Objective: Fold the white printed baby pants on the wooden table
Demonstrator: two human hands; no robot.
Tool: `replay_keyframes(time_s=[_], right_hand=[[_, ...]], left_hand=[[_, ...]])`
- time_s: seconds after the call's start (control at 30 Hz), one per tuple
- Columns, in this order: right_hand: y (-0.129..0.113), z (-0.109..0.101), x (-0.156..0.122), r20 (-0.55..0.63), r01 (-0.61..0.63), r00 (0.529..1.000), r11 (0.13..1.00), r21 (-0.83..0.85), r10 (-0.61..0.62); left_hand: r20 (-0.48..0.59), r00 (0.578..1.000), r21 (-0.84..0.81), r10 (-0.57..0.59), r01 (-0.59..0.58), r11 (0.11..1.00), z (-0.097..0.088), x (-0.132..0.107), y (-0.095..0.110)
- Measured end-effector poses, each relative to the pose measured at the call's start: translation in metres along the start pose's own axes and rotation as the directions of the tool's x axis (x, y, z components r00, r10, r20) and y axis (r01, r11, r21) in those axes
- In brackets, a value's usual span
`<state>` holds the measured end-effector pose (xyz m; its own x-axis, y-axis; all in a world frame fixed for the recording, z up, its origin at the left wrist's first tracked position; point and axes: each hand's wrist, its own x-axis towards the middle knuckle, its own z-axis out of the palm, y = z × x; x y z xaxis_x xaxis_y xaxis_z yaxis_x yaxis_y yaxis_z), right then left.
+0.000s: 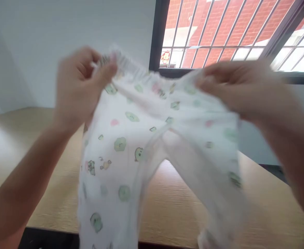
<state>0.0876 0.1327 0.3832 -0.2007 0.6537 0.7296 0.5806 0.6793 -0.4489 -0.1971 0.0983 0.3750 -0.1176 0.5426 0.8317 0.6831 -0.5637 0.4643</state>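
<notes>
At the far left, the person's bare left forearm (19, 186) rises from the lower left of the frame to the left hand (79, 86). This hand is mostly closed, its thumb and bent fingers pinching the gathered elastic waistband (126, 65) at its left end, in the upper middle of the frame. The waistband belongs to a pair of thin white baby trousers (120, 155) printed with small green and pink cartoon shapes. The trousers hang in the air at the centre of the frame, above a light wooden tabletop (167, 207), with the two legs parted around the crotch seam and the wood showing between them. The lower ends of the legs run out of the bottom of the frame. Behind the waistband, at the upper middle and upper right, a dark-framed window (158, 34) with slanted metal bars looks onto a red brick wall (219, 24). On the right, the right hand (240, 88) is slightly blurred, its curved fingers and thumb closed on the other end of the waistband. The right forearm (292, 148) leaves by the right edge.
</notes>
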Motion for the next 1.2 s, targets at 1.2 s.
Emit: replay_keyframes(time_s=[1.2], right_hand=[[0.133,0.299,-0.033,0.838,0.117,0.544,0.993,-0.021,-0.046]], left_hand=[[0.951,0.309,0.089,-0.011,-0.238,0.967,0.043,-0.186,-0.12]])
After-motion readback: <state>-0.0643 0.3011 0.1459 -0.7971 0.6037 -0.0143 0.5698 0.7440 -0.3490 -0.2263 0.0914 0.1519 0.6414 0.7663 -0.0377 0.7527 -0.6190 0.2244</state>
